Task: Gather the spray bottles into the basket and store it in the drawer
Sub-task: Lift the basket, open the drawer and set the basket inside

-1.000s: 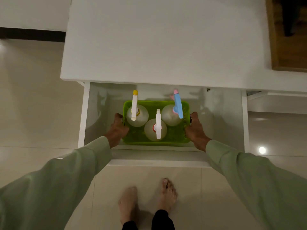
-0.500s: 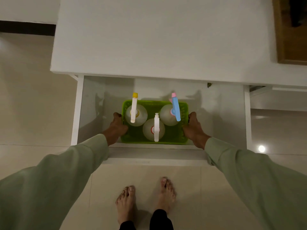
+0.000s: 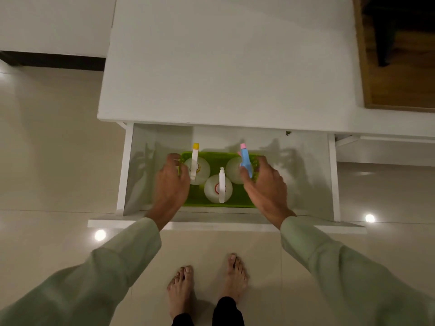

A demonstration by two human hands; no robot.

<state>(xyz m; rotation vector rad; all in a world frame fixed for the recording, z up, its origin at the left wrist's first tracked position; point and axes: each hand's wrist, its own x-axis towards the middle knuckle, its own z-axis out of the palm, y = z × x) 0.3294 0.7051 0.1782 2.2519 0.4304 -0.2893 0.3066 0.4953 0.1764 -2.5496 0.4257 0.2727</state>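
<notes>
A green basket (image 3: 213, 203) sits inside the open white drawer (image 3: 306, 184), toward its near side, with three spray bottles standing in it. The bottle with the yellow nozzle (image 3: 197, 169) is at the far left, the bottle with the blue trigger (image 3: 236, 169) at the far right, and the bottle with the white trigger (image 3: 217, 189) near the middle, closest to the person.

The left hand (image 3: 170, 184) hovers above the basket's left edge, fingers loosely curled and spread, gripping nothing. The right hand (image 3: 264, 182) hovers over the right edge, fingers open and relaxed, also empty; its fingertips overlap the blue trigger from this angle, though contact cannot be told. Both hands are motion-blurred.

Pale green sleeves (image 3: 329, 267) cover both arms. Bare feet (image 3: 207, 285) stand on the glossy tiled floor (image 3: 51, 161) just in front of the drawer. The white cabinet top (image 3: 223, 62) lies beyond.
</notes>
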